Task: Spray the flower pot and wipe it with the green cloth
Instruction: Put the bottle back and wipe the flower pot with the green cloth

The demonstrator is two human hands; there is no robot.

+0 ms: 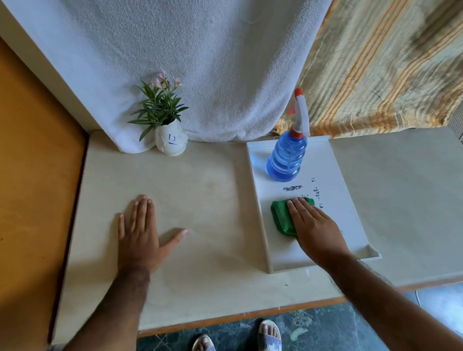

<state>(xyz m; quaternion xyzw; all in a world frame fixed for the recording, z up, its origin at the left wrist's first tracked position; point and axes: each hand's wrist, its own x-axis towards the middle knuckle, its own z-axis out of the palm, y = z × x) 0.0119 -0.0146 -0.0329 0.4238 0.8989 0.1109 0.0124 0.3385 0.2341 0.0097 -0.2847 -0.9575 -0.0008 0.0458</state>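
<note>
Tray on counter holds blue spray bottle and green cloth; my right hand lies flat on the cloth, grip wide. Left hand rests spread. Flower pot stands well apart, holding a plant.

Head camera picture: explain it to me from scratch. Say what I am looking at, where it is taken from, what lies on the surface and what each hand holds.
There is no machine here. A person wears a camera on the head, and it looks forward and down, so you see their own two arms and, at the bottom, their sandalled feet on the floor.

The pale table stands before a hanging white towel. At the back sits a white flower pot with a green plant. To the right lies a white tray, and on it stand a blue spray bottle and a folded green cloth.

The left hand lies flat and open on the bare table, holding nothing. The right hand rests flat on the green cloth, fingers spread, not yet closed around it. Nothing is lifted, and the bottle stands untouched.
</note>
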